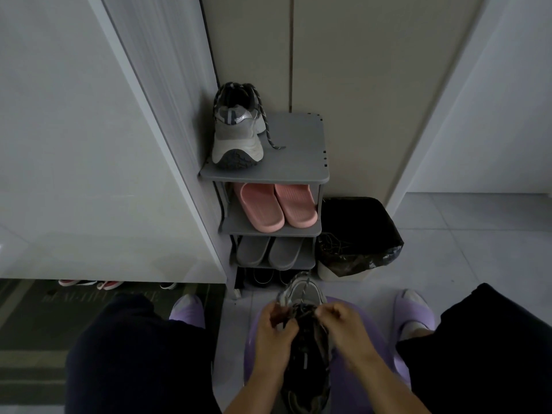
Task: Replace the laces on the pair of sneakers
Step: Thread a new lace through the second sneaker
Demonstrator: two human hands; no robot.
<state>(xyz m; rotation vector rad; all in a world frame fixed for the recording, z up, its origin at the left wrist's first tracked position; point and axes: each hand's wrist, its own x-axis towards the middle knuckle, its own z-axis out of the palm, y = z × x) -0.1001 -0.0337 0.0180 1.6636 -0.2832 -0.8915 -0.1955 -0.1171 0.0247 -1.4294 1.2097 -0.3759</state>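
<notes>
A grey sneaker (301, 297) lies between my knees, toe pointing away, over a purple stool (352, 380). My left hand (276, 330) and my right hand (340, 324) are curled at its upper eyelets, each pinching the dark lace (303, 312) bunched there. The other grey sneaker (236, 132) stands heel toward me on the top of a grey shoe rack (292, 174), with a dark speckled lace (265, 127) threaded and hanging loose over its side. The scene is dim and my hands hide the eyelets.
Pink slippers (277, 207) and grey slippers (268, 249) fill the lower shelves. A bin lined with a black bag (355, 237) stands right of the rack with dark laces draped on it. A white cabinet (89, 144) is to the left. My purple slippers (188, 309) are on the floor.
</notes>
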